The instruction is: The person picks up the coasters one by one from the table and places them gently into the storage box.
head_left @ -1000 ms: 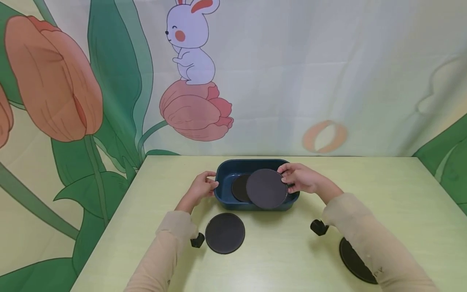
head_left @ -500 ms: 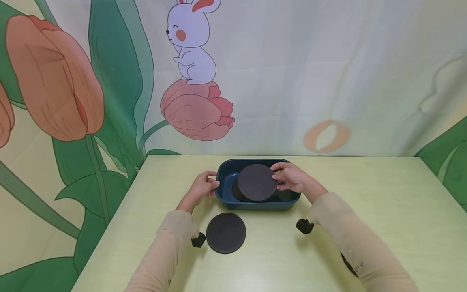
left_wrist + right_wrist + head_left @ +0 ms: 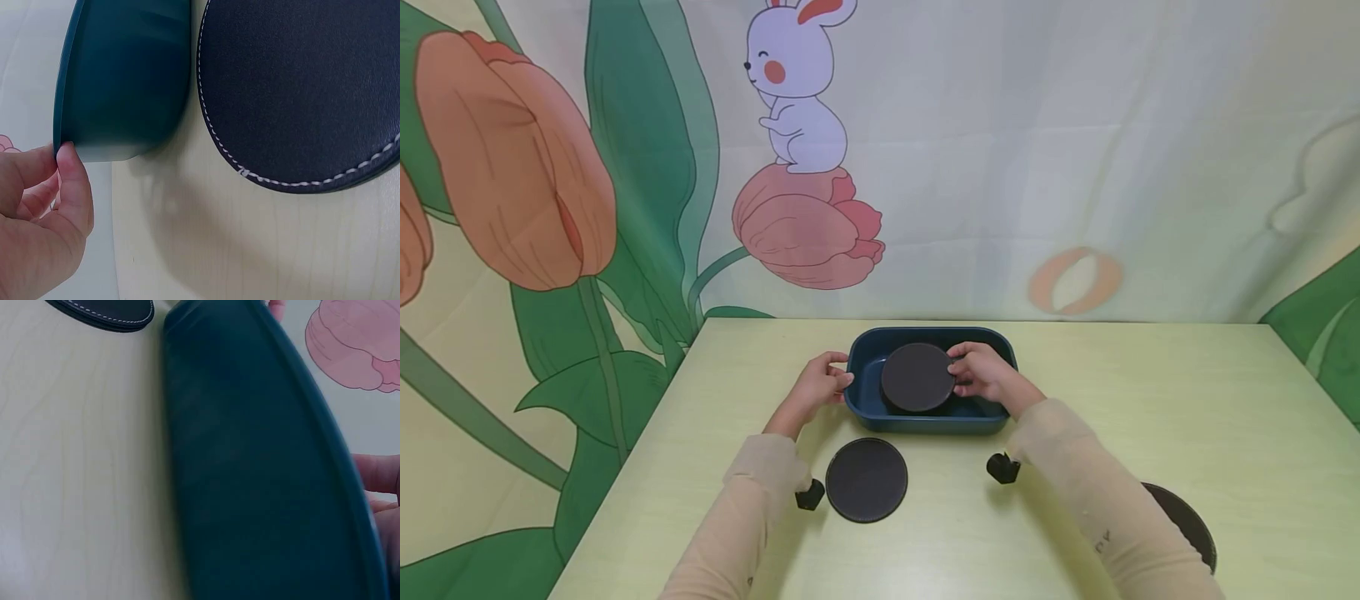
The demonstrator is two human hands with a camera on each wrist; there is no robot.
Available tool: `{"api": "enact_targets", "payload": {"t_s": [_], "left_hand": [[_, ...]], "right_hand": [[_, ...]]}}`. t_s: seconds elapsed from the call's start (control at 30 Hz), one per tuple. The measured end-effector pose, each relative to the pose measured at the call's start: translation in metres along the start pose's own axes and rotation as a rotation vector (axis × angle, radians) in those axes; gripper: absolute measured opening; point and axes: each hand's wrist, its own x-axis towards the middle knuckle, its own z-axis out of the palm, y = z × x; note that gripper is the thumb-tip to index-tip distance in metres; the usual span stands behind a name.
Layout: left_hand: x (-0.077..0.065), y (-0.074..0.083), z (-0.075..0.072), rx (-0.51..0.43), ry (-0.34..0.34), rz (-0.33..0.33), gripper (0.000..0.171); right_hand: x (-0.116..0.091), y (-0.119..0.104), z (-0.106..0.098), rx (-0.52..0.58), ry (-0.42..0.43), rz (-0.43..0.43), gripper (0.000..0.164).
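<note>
A dark blue-green plastic bin [image 3: 940, 426] stands near the table's back edge. My left hand [image 3: 812, 383] pinches its left rim between thumb and fingers, plainly so in the left wrist view. Inside the bin, my right hand [image 3: 988, 375] holds a round black coaster [image 3: 917, 377] by its right edge. That coaster lies over the spot of another dark disc seen earlier, which it now hides. In the right wrist view the bin's wall [image 3: 256, 456] covers most of the right hand's work.
Another round black coaster [image 3: 867, 481], with white edge stitching, lies on the table in front of the bin. A further dark disc [image 3: 1191, 525] sits partly under the right sleeve. A patterned curtain [image 3: 955, 167] hangs behind the table.
My right hand has moved left and lowered its coaster into the bin, over the disc there. The left hand has kept its hold on the rim.
</note>
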Motion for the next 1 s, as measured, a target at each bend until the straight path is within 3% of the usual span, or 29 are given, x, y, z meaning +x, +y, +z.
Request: {"api": "enact_targets", "payload": {"t_s": [0.57,1.0], "left_hand": [[0.0,0.0,0.001,0.012,0.009,-0.014,0.036],[-0.001,0.001,0.0,0.007,0.007,-0.018,0.036]], "right_hand": [[0.017,0.012,0.008,-0.041,0.112,0.057,0.028],[0.016,0.011,0.014,-0.21,0.291,0.057,0.026]]}}
